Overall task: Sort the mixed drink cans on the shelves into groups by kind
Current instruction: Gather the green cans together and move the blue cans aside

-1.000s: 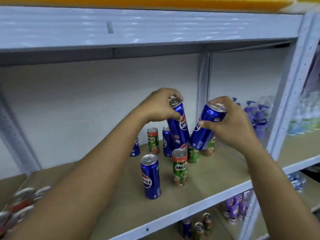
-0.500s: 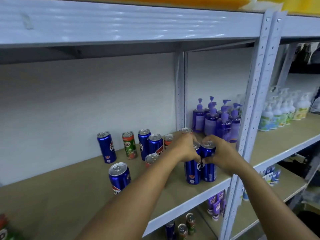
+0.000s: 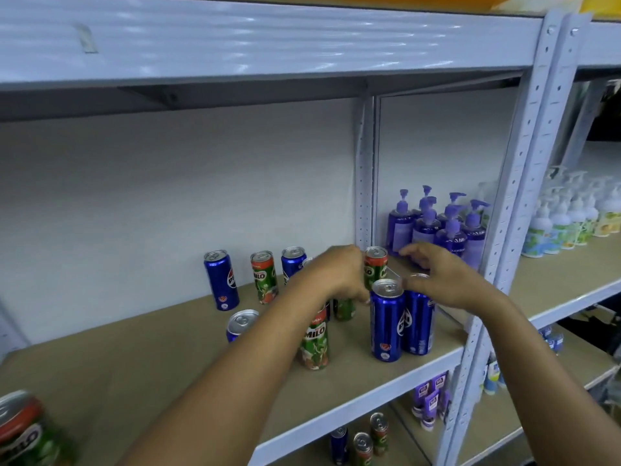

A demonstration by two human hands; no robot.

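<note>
Two blue Pepsi cans stand touching at the right front corner of the shelf [image 3: 336,391]: the nearer Pepsi can [image 3: 387,322] and the second Pepsi can [image 3: 418,326] just behind it. That looks like the start of a Pepsi group. The right hand [image 3: 447,280] hovers over the second can's top with fingers loosely spread and relaxed, holding nothing that can be seen. The left hand [image 3: 339,275] reaches toward a Milo can [image 3: 375,269] standing behind the pair; its fingers are curled close beside that can, but whether they actually grip it cannot be told from here.

Still mixed along the shelf are a rear Pepsi can [image 3: 221,279] by the wall, a green Milo can [image 3: 264,276] next to it, another Pepsi can [image 3: 292,264], a front Milo can [image 3: 315,341] and a partly hidden Pepsi can [image 3: 240,324] under the forearm. Purple pump bottles [image 3: 437,227] sit in the next bay.

The step in hand seems to be finishing the placement and picking the next can. Next, the Milo near the Pepsi pair should be lifted clear without knocking them, and carried to a separate Milo spot
</note>
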